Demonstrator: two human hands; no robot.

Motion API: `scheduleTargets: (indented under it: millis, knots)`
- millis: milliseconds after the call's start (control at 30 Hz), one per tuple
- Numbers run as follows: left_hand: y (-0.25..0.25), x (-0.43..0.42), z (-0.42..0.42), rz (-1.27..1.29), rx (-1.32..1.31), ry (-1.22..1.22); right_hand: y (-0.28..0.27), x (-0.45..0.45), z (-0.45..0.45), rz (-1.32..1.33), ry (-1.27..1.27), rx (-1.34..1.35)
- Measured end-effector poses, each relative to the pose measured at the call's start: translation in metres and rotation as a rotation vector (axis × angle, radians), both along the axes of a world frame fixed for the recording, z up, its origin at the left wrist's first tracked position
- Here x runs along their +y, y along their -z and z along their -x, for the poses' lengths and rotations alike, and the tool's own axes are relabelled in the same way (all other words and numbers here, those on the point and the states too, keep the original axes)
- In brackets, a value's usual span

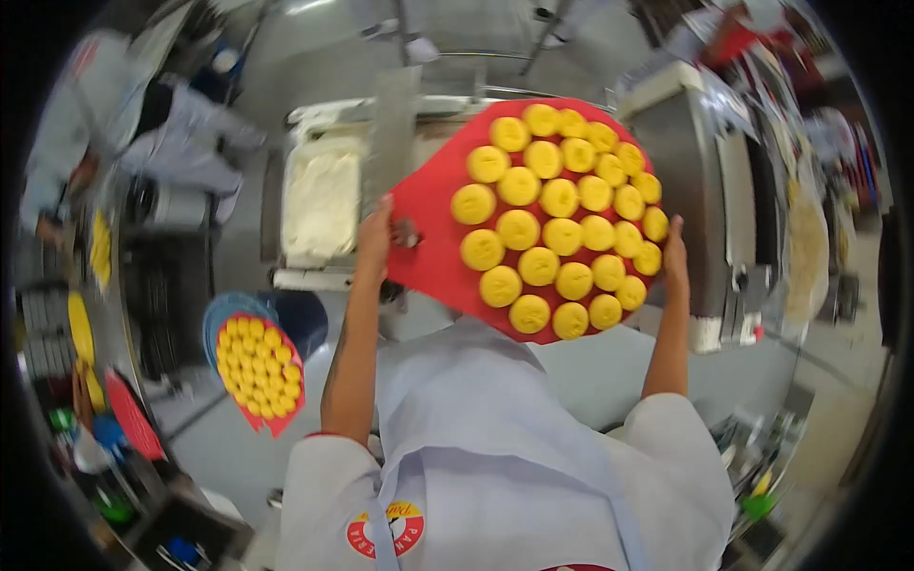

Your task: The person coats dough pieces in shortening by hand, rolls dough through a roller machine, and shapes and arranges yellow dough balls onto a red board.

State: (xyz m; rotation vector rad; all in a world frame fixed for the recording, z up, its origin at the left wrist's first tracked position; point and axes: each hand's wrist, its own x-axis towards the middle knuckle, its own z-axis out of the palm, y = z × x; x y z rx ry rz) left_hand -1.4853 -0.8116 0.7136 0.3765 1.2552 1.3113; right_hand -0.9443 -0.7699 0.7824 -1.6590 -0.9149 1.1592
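Observation:
A large red board (433, 195) spans the space in front of my body, its broad rounded end to the right. Several round yellow dough pieces (562, 236) lie spread over that end in uneven rows. My left hand (375, 236) grips the narrow left end, beside what looks like a hole. At the opposite edge, my right hand (675, 255) holds the rim, its fingers partly hidden by the board. Both hands are closed on it.
To the left of the board is a white tub (322, 200) with pale creamy contents. A second red board with yellow pieces (257, 369) rests over a blue bin (300, 319). A metal machine (681, 162) stands close on the right. Another person (186, 133) is at the far left.

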Motion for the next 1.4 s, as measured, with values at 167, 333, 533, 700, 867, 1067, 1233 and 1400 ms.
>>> scheduleTargets:
  millis: [167, 333, 533, 700, 867, 1067, 1233, 1400]
  knots:
    - [0.040, 0.053, 0.031, -0.532, 0.833, -0.101, -0.049, 0.048, 0.004, -0.622, -0.036, -0.884]
    - [-0.013, -0.084, 0.094, -0.214, 0.364, -0.274, -0.147, -0.020, 0.300, -0.637, -0.054, -0.308]
    - [0.219, -0.359, 0.240, 0.265, 0.179, -1.212, -0.024, -0.123, 0.647, -0.269, -1.402, 0.089]
    - [0.355, -0.573, 0.388, 1.025, 0.767, -1.337, 0.253, -0.126, 0.857, -0.133, -1.406, -0.408]
    - [0.414, -0.638, 0.535, 1.000, 0.749, -1.029, 0.461, -0.103, 0.891, 0.457, -1.216, -0.478]
    - [0.441, -0.608, 0.579, 0.887, 0.686, -0.717, 0.440, -0.147, 0.888, 0.747, -0.983, -0.168]
    - [0.402, -0.573, 0.555, 1.369, 0.866, -0.712, 0.454, -0.167, 0.904, 0.553, -0.827, 0.108]
    - [0.372, -0.577, 0.542, 1.367, 0.886, -0.815, 0.386, -0.180, 0.913, 0.609, -0.804, 0.214]
